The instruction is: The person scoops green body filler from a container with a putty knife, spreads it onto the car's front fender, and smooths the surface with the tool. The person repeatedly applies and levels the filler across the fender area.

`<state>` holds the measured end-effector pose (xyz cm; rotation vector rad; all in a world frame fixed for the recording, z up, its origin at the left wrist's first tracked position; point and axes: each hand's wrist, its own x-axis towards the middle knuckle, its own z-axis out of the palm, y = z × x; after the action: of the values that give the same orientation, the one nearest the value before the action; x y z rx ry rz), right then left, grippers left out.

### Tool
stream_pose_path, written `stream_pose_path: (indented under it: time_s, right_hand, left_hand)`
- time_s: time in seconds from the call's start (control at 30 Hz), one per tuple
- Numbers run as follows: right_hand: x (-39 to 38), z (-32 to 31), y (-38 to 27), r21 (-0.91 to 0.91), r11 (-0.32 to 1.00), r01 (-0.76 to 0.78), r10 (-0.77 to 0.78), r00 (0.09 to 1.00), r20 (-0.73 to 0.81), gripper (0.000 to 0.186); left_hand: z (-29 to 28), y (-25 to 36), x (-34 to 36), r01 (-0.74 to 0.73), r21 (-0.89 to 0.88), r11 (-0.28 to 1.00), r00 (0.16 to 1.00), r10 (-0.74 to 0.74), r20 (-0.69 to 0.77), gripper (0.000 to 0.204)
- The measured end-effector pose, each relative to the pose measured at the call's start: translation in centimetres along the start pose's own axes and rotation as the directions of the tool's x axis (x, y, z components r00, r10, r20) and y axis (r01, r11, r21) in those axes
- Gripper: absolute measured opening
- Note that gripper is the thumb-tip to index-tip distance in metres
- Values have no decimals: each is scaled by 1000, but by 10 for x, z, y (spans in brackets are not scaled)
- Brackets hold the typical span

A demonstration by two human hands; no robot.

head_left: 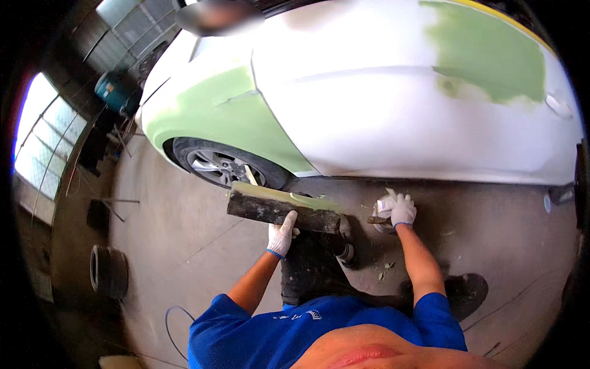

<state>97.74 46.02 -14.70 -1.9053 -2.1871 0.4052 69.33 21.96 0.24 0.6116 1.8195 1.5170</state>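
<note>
My left hand (283,235), in a white knitted glove, grips the near edge of a long dark board (270,210) with the thumb on its side. Pale green putty (307,200) is spread along the board's far edge. From that edge a light flat stick, perhaps a spreader handle (251,175), sticks up in front of the wheel. Farther right and low over the floor, my right hand (404,211), gloved too, is closed around a small white container (386,205). Just below it stands a round tin (384,226) with a brownish smeared rim; whether the two touch I cannot tell.
A white car (356,123) with green filler patches on fender (215,111) and door (491,55) spans the far side. Its front wheel (224,163) is beyond the board. Putty scraps (386,270) lie on the floor. Tyres (109,272) and a blue hose (175,313) are left.
</note>
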Motion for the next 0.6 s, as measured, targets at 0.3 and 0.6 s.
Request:
stream_pose_path:
  time_s: [0.3,0.6]
  right_hand:
    - [-22,-80,22,895,-443,-48,95,990,100,44]
    - [-68,-181,-13,969,-191,155,113,984,-135,25]
  left_hand:
    - [22,8,12,-383,7,924,923,383,41,42]
    - [108,90,-38,-299,-214,930,915,343,214,31]
